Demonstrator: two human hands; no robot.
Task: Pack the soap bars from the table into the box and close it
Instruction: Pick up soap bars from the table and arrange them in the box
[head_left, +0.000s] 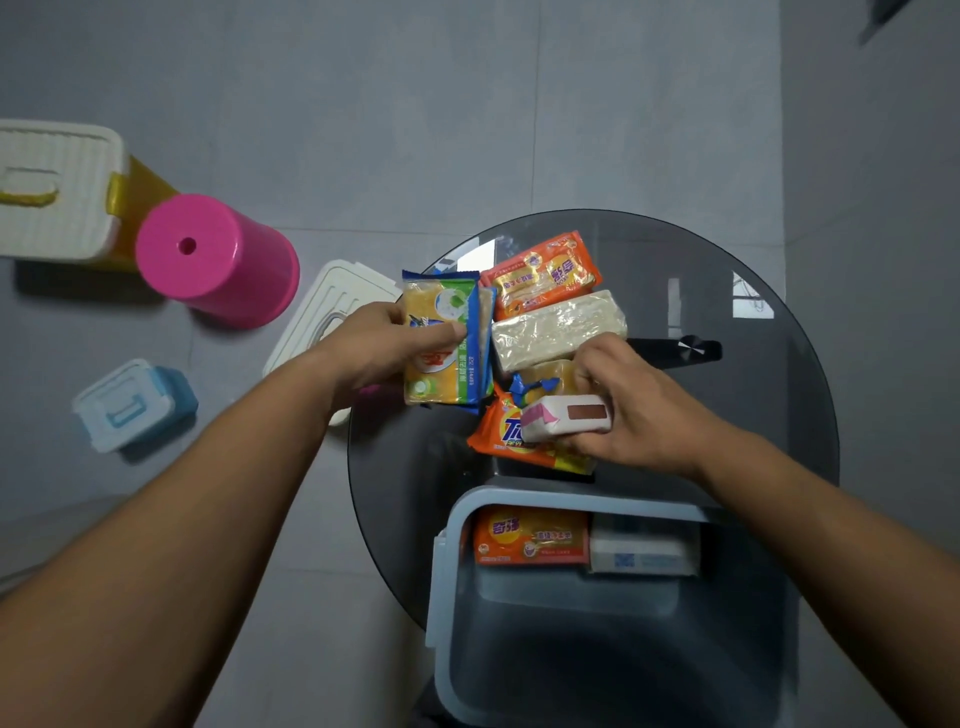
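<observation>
Several wrapped soap bars lie in a heap on a round dark glass table. My left hand grips a yellow soap bar in a blue and green wrapper at the heap's left edge. My right hand is closed on a pink and white soap bar, above an orange pack. Farther back lie an orange pack and a clear-wrapped pale bar. The open grey-blue box stands at the table's near edge, holding an orange bar and a white bar.
On the grey tiled floor to the left are a white lid beside the table, a pink upturned bucket, a small blue lidded box and a white-lidded yellow bin.
</observation>
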